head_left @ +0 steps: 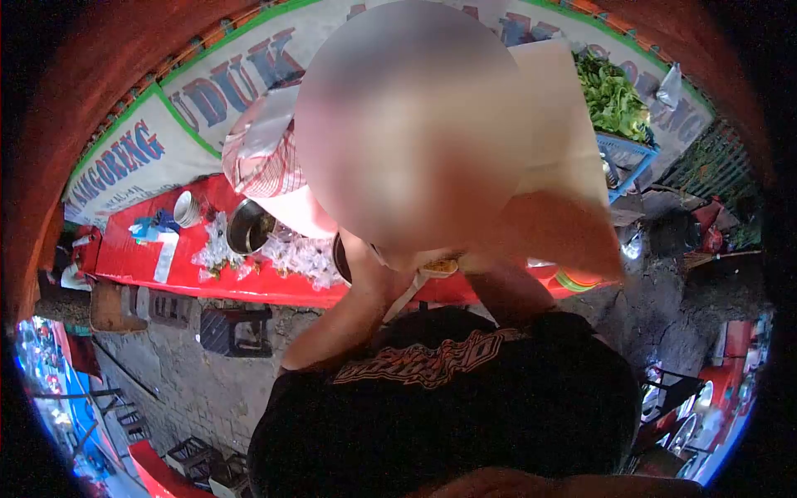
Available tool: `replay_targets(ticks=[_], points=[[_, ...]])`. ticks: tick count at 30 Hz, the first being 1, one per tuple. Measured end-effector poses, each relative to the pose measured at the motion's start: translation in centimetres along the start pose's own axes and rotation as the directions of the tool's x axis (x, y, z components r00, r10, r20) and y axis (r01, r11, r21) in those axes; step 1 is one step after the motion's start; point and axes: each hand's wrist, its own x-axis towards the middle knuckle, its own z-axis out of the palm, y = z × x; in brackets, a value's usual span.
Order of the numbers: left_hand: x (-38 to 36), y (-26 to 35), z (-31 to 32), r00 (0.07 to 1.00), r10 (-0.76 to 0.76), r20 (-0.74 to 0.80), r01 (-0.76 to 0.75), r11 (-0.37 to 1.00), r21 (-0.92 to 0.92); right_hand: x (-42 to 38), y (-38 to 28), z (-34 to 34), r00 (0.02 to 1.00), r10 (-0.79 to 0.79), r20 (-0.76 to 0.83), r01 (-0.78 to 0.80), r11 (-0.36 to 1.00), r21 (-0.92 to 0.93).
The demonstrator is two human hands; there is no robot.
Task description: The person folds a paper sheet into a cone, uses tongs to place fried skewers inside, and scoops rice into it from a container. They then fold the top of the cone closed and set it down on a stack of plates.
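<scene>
My left hand (pixel 365 261) is over the table's near edge, its fingers hidden by a large blurred patch. My right hand (pixel 475 270) is lower right of that patch, in shadow, fingers not clear. Between the hands is a small light holder with yellowish food (pixel 439 267), and a pale strip (pixel 407 295) slants down from it beside my left wrist. Which hand holds it cannot be made out. Left of my left hand, a dark pot (pixel 249 227) and small clear plastic bags (pixel 303 256) rest on the red table (pixel 199 286).
White bowls (pixel 188 209) are stacked at the table's left. A checked cloth (pixel 264 158) lies behind. At right are a large tan sheet (pixel 558 116), leafy greens (pixel 613 95) in a blue basket (pixel 631 156) and orange-green plates (pixel 577 280). Dark stools (pixel 237 332) are below left.
</scene>
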Motion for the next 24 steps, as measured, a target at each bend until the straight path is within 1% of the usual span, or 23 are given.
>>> replay_targets(ticks=[1,2,3,4,5,6,7,8,9,10,11,12,13,15,16,17,18,19,20,21,23,24], points=[[-0.2,-0.1,0.4,0.994,0.017,0.107,-0.013,0.999,-0.039,0.2,0.4,-1.1,1.000,-0.006,-0.007,0.005,1.000,-0.003],[0.4,-0.4,-0.1,0.999,0.007,0.051,-0.006,1.000,-0.012,0.6,1.1,-2.9,0.964,-0.038,0.262,-0.123,0.813,0.569],[1.1,-0.5,-0.7,1.000,-0.003,-0.004,0.003,1.000,0.017,1.2,1.5,-4.0,0.868,-0.224,0.443,-0.359,0.332,0.872],[1.2,0.3,-1.0,0.986,0.103,0.135,-0.133,0.962,0.239,2.2,-0.1,-5.0,0.893,-0.125,0.432,-0.449,-0.287,0.846],[1.2,1.4,-1.5,0.942,0.172,0.287,-0.286,0.859,0.424,2.2,-1.2,-5.1,0.896,-0.127,0.426,-0.445,-0.286,0.849],[1.9,2.6,-1.7,0.856,0.225,0.465,-0.474,0.701,0.533,2.1,-2.1,-4.8,0.949,-0.153,0.275,-0.283,-0.034,0.958],[2.8,4.0,-1.9,0.739,0.229,0.633,-0.647,0.500,0.575,2.2,-2.6,-4.6,0.968,-0.218,0.126,-0.080,0.212,0.974],[3.2,5.2,-3.1,0.728,0.148,0.669,-0.677,0.305,0.669,2.3,2.2,-3.4,0.911,-0.379,0.164,-0.011,0.376,0.927],[3.4,5.9,-4.2,0.725,0.063,0.686,-0.688,0.091,0.720,2.2,0.1,-4.1,0.910,-0.382,0.162,-0.009,0.373,0.928],[3.5,5.8,-4.6,0.724,0.062,0.687,-0.690,0.085,0.719,2.1,-4.1,-5.5,0.883,-0.412,0.226,-0.090,0.322,0.942],[3.5,5.7,-5.0,0.730,0.090,0.677,-0.683,0.131,0.719,2.0,-6.4,-6.1,0.849,-0.445,0.285,-0.175,0.271,0.946],[3.5,5.5,-5.4,0.737,0.117,0.666,-0.675,0.178,0.716,2.1,-6.9,-5.9,0.845,-0.442,0.302,-0.237,0.196,0.951],[3.6,5.4,-5.7,0.742,0.145,0.655,-0.669,0.224,0.709,2.2,-7.8,-5.1,0.963,-0.265,0.048,0.069,0.414,0.908],[3.9,5.2,-5.4,0.752,0.199,0.628,-0.656,0.316,0.685,2.3,-9.4,-4.8,0.986,-0.138,-0.093,0.145,0.443,0.885],[3.7,5.0,-5.0,0.826,0.237,0.512,-0.554,0.505,0.662,2.3,-8.8,-4.8,0.994,-0.103,-0.021,0.056,0.350,0.935],[3.7,5.1,-4.4,0.889,0.248,0.384,-0.443,0.674,0.591,2.0,-9.1,-5.0,0.994,-0.107,-0.017,0.054,0.350,0.935],[3.6,5.6,-4.1,0.888,0.255,0.384,-0.448,0.673,0.589,1.4,-10.8,-5.6,0.993,-0.089,-0.081,0.113,0.476,0.872],[3.6,6.0,-3.8,0.893,0.279,0.352,-0.440,0.704,0.557,0.9,-11.7,-5.9,0.986,-0.083,-0.146,0.166,0.593,0.787],[3.6,6.2,-3.8,0.899,0.302,0.318,-0.432,0.734,0.524,0.5,-9.9,-5.2,0.994,-0.044,-0.097,0.104,0.571,0.814],[3.7,6.3,-4.0,0.900,0.305,0.312,-0.431,0.734,0.524,0.6,-9.7,-5.5,0.995,-0.043,-0.091,0.099,0.572,0.814],[3.8,6.4,-4.5,0.898,0.272,0.346,-0.424,0.745,0.515,1.1,-9.0,-6.3,0.989,-0.122,-0.081,0.142,0.677,0.722],[3.5,6.3,-3.3,0.923,0.276,0.268,-0.367,0.840,0.400,1.3,-8.4,-6.6,0.998,-0.058,-0.020,0.054,0.678,0.733]])
